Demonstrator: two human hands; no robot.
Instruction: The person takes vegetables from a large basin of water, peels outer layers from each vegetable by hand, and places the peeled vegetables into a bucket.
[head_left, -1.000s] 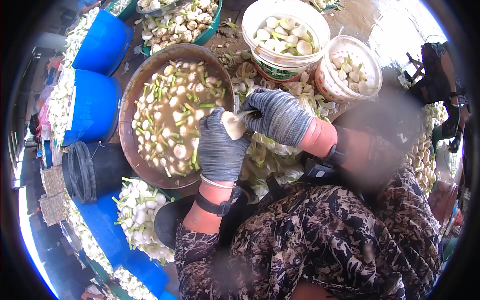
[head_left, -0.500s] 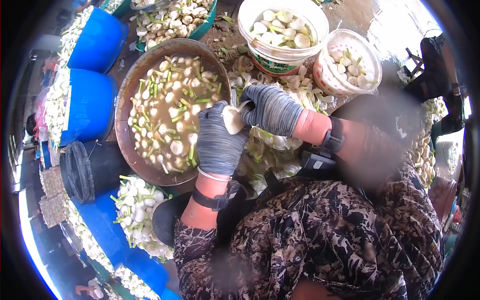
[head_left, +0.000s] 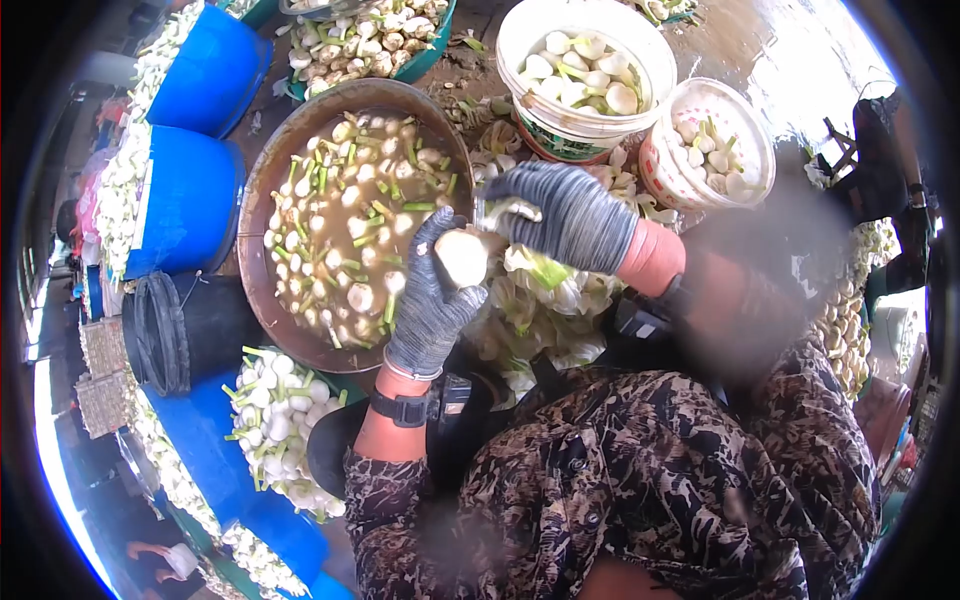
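My left hand (head_left: 432, 300), in a grey knit glove, is closed round a white garlic bulb (head_left: 462, 258), its smooth pale side facing up. Just right of the bulb, my gloved right hand (head_left: 565, 215) has its fingers curled in, with a pale strip of garlic peel (head_left: 522, 209) showing at them. A narrow greyish edge near those fingertips is too small to name. Both hands are over the right rim of a brown basin (head_left: 262, 320) of murky water, where many trimmed garlic bulbs float. Loose garlic peels (head_left: 545, 310) lie heaped under my right hand.
Beyond the hands stand a white bucket (head_left: 512, 75) and a smaller white tub (head_left: 660, 180), each holding bulbs. Blue tubs (head_left: 195, 200) and a black bucket (head_left: 205, 330) line the left. More peeled garlic (head_left: 275, 415) is piled by my left forearm.
My right hand has drawn away rightward from the bulb, with a strip of peel at its fingers. My left hand has turned, showing more of the bulb.
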